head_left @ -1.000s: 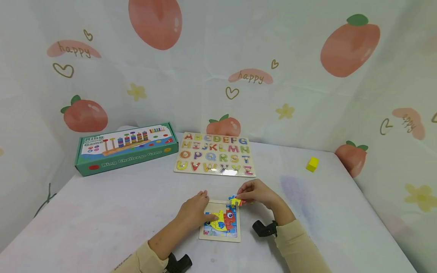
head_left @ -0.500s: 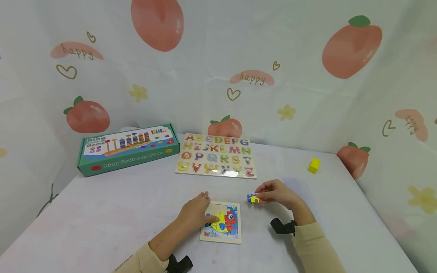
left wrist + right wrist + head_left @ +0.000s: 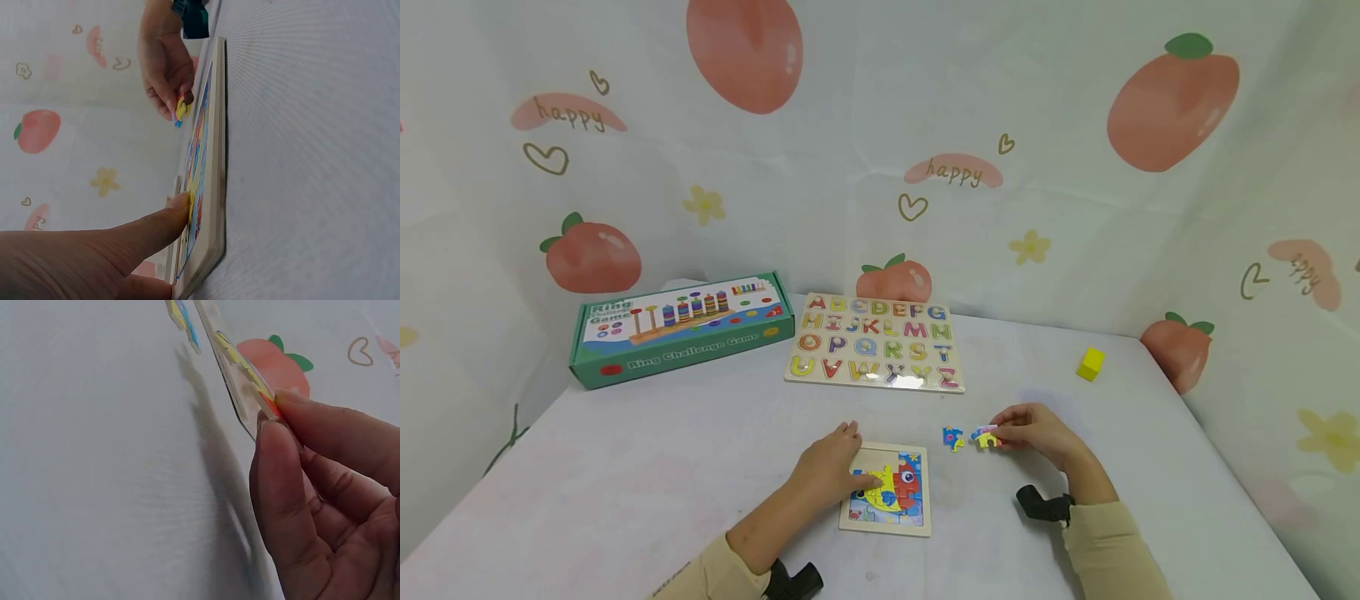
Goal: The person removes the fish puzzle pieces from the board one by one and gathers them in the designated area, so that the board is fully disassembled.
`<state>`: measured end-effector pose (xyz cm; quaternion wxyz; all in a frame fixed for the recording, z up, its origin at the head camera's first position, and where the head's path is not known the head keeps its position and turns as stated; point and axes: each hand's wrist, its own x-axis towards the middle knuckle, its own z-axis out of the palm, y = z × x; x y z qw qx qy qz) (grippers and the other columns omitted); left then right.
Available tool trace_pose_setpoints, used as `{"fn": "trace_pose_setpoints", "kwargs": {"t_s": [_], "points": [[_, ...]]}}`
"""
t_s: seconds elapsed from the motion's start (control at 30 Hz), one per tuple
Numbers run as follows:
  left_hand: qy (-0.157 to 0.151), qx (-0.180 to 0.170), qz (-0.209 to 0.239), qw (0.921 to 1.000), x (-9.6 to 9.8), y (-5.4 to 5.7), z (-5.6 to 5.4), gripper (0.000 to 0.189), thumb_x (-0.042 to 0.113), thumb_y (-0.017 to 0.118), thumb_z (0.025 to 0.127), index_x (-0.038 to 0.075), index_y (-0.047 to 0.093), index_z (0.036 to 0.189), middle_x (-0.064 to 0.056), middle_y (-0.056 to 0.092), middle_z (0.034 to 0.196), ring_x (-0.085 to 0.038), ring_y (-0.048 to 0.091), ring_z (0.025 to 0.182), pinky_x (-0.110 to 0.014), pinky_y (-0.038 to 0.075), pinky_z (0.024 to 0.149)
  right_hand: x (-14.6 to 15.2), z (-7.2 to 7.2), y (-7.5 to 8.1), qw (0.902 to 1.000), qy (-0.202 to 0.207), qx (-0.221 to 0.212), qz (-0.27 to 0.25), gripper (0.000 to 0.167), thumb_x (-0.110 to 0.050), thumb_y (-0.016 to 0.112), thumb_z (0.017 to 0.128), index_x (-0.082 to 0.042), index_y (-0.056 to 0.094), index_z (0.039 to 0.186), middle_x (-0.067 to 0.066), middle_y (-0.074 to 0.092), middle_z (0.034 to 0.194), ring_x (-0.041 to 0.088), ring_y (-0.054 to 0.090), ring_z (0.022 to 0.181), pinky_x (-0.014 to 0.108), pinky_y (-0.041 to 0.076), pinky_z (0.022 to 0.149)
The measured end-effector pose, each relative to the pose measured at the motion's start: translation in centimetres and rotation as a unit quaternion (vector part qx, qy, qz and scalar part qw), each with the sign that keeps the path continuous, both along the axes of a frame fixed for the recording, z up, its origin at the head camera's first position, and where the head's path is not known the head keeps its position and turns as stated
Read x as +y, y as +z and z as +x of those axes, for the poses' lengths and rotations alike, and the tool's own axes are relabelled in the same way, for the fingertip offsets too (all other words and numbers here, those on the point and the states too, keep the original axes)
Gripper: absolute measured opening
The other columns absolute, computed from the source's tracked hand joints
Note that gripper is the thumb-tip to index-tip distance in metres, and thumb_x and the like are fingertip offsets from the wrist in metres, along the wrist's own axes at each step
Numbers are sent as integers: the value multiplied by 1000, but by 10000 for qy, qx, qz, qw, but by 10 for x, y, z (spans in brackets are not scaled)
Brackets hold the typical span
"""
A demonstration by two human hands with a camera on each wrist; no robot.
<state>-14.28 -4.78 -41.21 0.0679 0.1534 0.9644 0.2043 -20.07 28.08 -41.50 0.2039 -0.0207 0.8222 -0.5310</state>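
A jigsaw puzzle [image 3: 905,492] with a fish picture lies in its square wooden frame [image 3: 880,531]; bare wood shows at its top and upper left. My left hand [image 3: 823,467] rests at the frame's left side. Its straight thumb presses on the puzzle, seen also in the left wrist view [image 3: 144,237]. To the right, my right hand [image 3: 1036,432] pinches yellow-and-red puzzle pieces [image 3: 985,437] between thumb and fingertips, held above the table in the right wrist view [image 3: 250,372]. A blue puzzle piece [image 3: 952,438] with some yellow sits between frame and right hand.
An alphabet board [image 3: 874,342] lies behind the puzzle. A green ring game box [image 3: 681,329] stands at the back left, and a yellow block [image 3: 1090,364] at the back right. A printed cloth [image 3: 850,125] hangs behind the white table.
My right hand has moved right, away from the frame, with the puzzle pieces. A blue piece has separated from them and now sits to their left. The left hand has stayed put.
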Motion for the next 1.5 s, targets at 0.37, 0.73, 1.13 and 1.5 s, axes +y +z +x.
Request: {"fn": "trace_pose_setpoints", "kwargs": {"t_s": [0.37, 0.73, 1.13, 1.5], "points": [[34, -39, 35, 10000, 0, -1, 0, 70, 40, 77, 73, -6, 58, 121, -20, 49, 137, -34, 43, 131, -49, 43, 101, -8, 3, -7, 9978, -542, 118, 352, 26, -13, 69, 84, 7, 61, 97, -1, 64, 75, 9, 60, 67, 21, 55, 65], [-26, -10, 8, 10000, -1, 0, 1, 70, 41, 76, 73, -6, 58, 121, -20, 49, 137, -34, 43, 131, -49, 43, 100, -12, 4, -5, 9956, -649, 235, 635, 26, -13, 70, 83, 7, 61, 97, 1, 63, 75, 10, 58, 66, 21, 54, 64], [-22, 25, 24, 10000, -1, -1, -1, 70, 41, 77, 72, -6, 58, 121, -20, 50, 136, -33, 44, 130, -49, 44, 100, -16, 6, 1, 9879, -318, 826, 1274, 21, -13, 71, 81, 4, 64, 89, 3, 58, 73, 13, 47, 65, 20, 43, 56], [-17, 3, -27, 10000, 0, -3, -3, 71, 41, 77, 72, -6, 58, 121, -20, 49, 137, -33, 44, 130, -49, 44, 99, -18, 4, -3, 9847, -355, 850, 1478, 17, -10, 70, 82, 4, 63, 90, 2, 56, 73, 13, 46, 67, 20, 40, 55]]}}
